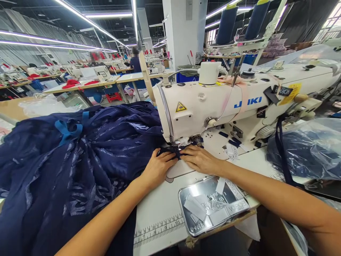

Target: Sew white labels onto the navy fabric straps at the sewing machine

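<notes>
My left hand (161, 164) lies on the navy fabric at the needle area of a white sewing machine (191, 110), fingers stretched out and pressing down. Opposite it, my right hand (201, 159) rests with its fingertips on the same small piece of dark fabric (174, 152), close under the presser foot. The fingers of both hands point toward each other across the needle plate. A big heap of navy garments (106, 149) with lace-like trim and a blue ribbon (68, 131) spreads to the left of the machine. The needle tip is too small to make out.
A metal tray (186, 217) of white labels (202, 208) sits at the table's front edge, beside a printed ruler (160, 229). At right lies a clear plastic bag (309, 149) with dark fabric. Thread cones (226, 25) stand above; other people work in the background.
</notes>
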`<state>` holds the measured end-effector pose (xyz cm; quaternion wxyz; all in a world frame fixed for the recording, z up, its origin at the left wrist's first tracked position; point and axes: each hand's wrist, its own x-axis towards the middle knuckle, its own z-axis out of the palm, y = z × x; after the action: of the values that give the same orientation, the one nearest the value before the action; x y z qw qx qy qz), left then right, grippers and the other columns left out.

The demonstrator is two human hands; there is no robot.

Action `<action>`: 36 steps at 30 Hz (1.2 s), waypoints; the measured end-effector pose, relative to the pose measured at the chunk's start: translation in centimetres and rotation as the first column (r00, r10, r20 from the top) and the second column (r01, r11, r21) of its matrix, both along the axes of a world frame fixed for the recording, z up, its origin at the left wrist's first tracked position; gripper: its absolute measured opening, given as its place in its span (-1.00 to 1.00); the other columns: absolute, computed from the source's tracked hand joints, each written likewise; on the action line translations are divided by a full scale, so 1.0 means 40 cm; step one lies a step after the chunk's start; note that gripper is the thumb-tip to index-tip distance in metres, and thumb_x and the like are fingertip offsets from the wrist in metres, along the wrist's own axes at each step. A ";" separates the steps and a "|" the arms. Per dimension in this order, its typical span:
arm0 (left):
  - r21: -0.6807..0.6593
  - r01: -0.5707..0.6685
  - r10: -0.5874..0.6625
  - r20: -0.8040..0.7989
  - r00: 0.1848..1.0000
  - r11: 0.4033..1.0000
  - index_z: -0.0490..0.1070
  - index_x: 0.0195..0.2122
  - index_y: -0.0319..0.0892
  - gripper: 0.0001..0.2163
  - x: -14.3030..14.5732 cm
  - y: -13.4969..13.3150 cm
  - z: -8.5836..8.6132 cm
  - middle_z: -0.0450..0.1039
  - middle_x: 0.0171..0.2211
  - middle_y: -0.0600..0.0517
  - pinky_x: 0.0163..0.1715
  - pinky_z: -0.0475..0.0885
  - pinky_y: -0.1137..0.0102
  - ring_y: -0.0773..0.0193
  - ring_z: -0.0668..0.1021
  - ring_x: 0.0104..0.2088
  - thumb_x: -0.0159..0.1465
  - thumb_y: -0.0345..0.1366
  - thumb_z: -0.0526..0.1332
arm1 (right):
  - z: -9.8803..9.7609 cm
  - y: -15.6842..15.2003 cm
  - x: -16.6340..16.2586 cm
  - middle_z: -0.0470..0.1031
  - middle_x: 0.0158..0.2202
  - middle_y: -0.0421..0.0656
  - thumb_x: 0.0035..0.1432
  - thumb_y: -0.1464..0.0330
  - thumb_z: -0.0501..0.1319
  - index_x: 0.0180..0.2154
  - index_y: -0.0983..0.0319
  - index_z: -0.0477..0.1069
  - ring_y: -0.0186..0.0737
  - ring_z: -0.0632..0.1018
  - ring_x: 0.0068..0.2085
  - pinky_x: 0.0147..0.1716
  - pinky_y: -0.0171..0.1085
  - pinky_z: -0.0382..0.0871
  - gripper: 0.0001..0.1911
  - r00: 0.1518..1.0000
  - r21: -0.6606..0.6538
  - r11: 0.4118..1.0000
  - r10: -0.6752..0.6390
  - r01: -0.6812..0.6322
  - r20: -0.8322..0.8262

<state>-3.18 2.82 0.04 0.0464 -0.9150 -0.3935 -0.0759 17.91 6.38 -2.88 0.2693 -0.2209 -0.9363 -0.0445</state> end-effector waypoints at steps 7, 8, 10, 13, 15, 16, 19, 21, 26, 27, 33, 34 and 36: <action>0.000 -0.031 0.031 -0.003 1.000 1.000 0.35 -0.04 -0.14 -0.63 0.000 0.011 0.000 0.36 0.01 -0.08 0.02 0.15 0.03 0.10 0.40 0.00 0.16 -0.55 0.01 | 0.009 -0.005 -0.006 0.41 -0.04 0.04 0.17 0.35 0.06 -0.08 0.38 0.40 -0.05 0.40 -0.04 -0.10 -0.07 0.34 -0.67 0.996 -0.040 0.997 -0.057 0.060 0.075; 0.001 -0.035 0.035 -0.005 0.999 0.999 0.35 -0.04 -0.14 -0.63 0.000 0.014 0.000 0.36 0.01 -0.08 0.01 0.15 0.03 0.11 0.40 0.01 0.17 -0.55 0.01 | 0.010 -0.006 -0.006 0.39 -0.02 0.05 0.17 0.33 0.07 -0.06 0.39 0.38 -0.03 0.38 -0.02 -0.09 -0.05 0.33 -0.64 0.994 -0.056 0.996 -0.070 0.075 0.089; 0.001 -0.042 0.042 -0.009 0.999 0.999 0.35 -0.04 -0.14 -0.64 0.000 0.019 0.001 0.35 0.01 -0.08 0.01 0.15 0.03 0.11 0.39 0.01 0.17 -0.54 0.01 | 0.013 -0.006 -0.006 0.36 0.02 0.05 0.17 0.28 0.07 -0.03 0.40 0.35 0.00 0.35 0.03 -0.04 -0.03 0.29 -0.59 0.989 -0.096 0.990 -0.090 0.102 0.117; -0.009 -0.054 0.053 -0.005 0.999 0.999 0.35 -0.05 -0.13 -0.64 0.000 0.028 0.004 0.35 0.02 -0.07 0.01 0.15 0.03 0.12 0.38 0.02 0.17 -0.54 0.01 | 0.018 -0.004 -0.005 0.30 0.07 0.06 0.17 0.24 0.07 0.02 0.43 0.30 -0.01 0.28 0.09 0.04 -0.06 0.20 -0.53 0.984 -0.161 0.980 -0.097 0.120 0.148; -0.014 -0.064 0.064 -0.001 0.998 0.998 0.35 -0.05 -0.14 -0.63 0.000 0.034 0.006 0.36 0.01 -0.06 0.01 0.15 0.03 0.12 0.38 0.02 0.16 -0.55 0.00 | 0.021 -0.002 -0.004 0.25 0.10 0.07 0.17 0.21 0.07 0.04 0.45 0.27 -0.02 0.24 0.12 0.08 -0.07 0.14 -0.48 0.981 -0.198 0.972 -0.094 0.128 0.171; -0.015 -0.068 0.068 0.000 0.998 0.998 0.35 -0.05 -0.14 -0.62 0.000 0.038 0.007 0.36 0.01 -0.06 0.00 0.14 0.03 0.12 0.38 0.02 0.15 -0.56 -0.01 | 0.022 -0.001 -0.004 0.23 0.12 0.07 0.17 0.20 0.06 0.06 0.45 0.25 -0.02 0.23 0.13 0.09 -0.05 0.11 -0.46 0.978 -0.211 0.968 -0.096 0.134 0.184; -0.005 -0.076 0.076 -0.003 0.997 0.997 0.36 -0.05 -0.15 -0.60 -0.002 0.050 0.007 0.38 -0.02 -0.07 -0.01 0.14 0.04 0.12 0.38 0.01 0.12 -0.58 -0.01 | 0.025 0.005 -0.004 0.19 0.14 0.09 0.17 0.17 0.05 0.08 0.43 0.21 -0.01 0.22 0.13 0.11 0.00 0.05 -0.44 0.970 -0.236 0.958 -0.110 0.161 0.216; 0.020 -0.075 0.075 -0.002 0.997 0.997 0.36 -0.06 -0.15 -0.60 -0.002 0.055 0.007 0.39 -0.03 -0.06 -0.01 0.15 0.06 0.12 0.38 0.00 0.12 -0.57 -0.01 | 0.024 0.012 -0.003 0.20 0.13 0.09 0.17 0.17 0.05 0.09 0.42 0.21 -0.01 0.23 0.13 0.11 0.01 0.03 -0.44 0.969 -0.243 0.955 -0.116 0.169 0.219; 0.205 -0.144 0.159 -0.059 0.985 0.968 0.46 -0.27 -0.25 -0.79 0.025 0.029 0.008 0.45 -0.23 -0.13 -0.17 0.25 0.16 0.08 0.43 -0.17 0.20 -0.43 0.03 | 0.022 0.030 -0.009 0.36 0.01 0.05 0.19 0.25 0.04 0.04 0.38 0.26 -0.07 0.34 0.04 0.02 -0.10 0.17 -0.55 0.977 -0.210 0.962 -0.143 0.174 0.156; 0.246 -0.183 0.209 -0.088 0.974 0.952 0.46 -0.35 -0.27 -0.80 0.033 0.018 0.007 0.45 -0.32 -0.14 -0.24 0.26 0.18 0.07 0.44 -0.23 0.21 -0.41 0.03 | 0.024 0.032 -0.013 0.39 -0.02 0.04 0.19 0.27 0.04 0.03 0.38 0.27 -0.08 0.36 0.01 -0.01 -0.11 0.20 -0.57 0.973 -0.195 0.960 -0.172 0.201 0.154; 0.346 -0.356 0.418 -0.121 0.900 0.868 0.44 -0.25 -0.33 -0.79 0.057 -0.016 0.001 0.42 -0.41 -0.18 -0.27 0.24 0.14 0.06 0.44 -0.34 0.20 -0.44 0.03 | 0.060 0.009 -0.029 0.39 -0.08 0.11 0.15 0.15 0.07 -0.07 0.39 0.34 0.03 0.38 -0.05 -0.05 -0.03 0.18 -0.53 0.911 -0.041 0.950 -0.283 0.309 0.300; 0.352 -0.350 0.412 -0.119 0.903 0.868 0.43 -0.21 -0.32 -0.78 0.054 -0.009 0.002 0.43 -0.35 -0.19 -0.21 0.23 0.09 0.02 0.43 -0.27 0.19 -0.43 0.04 | 0.067 0.001 -0.027 0.40 -0.12 0.11 0.14 0.12 0.07 -0.12 0.39 0.37 0.04 0.39 -0.07 -0.05 -0.02 0.17 -0.53 0.907 -0.021 0.954 -0.277 0.299 0.316; 0.340 -0.298 0.359 -0.131 0.924 0.892 0.42 -0.18 -0.27 -0.76 0.048 0.013 0.007 0.43 -0.26 -0.18 -0.08 0.17 0.04 0.00 0.40 -0.15 0.17 -0.43 0.05 | 0.078 -0.017 -0.019 0.42 -0.17 0.11 0.12 0.12 0.09 -0.21 0.40 0.42 0.03 0.40 -0.10 -0.05 -0.03 0.18 -0.55 0.905 -0.006 0.962 -0.256 0.274 0.341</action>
<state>-1.25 3.32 0.31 0.2408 -0.8187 -0.5198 -0.0406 17.14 5.69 0.26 0.0906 -0.3422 -0.9306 -0.0927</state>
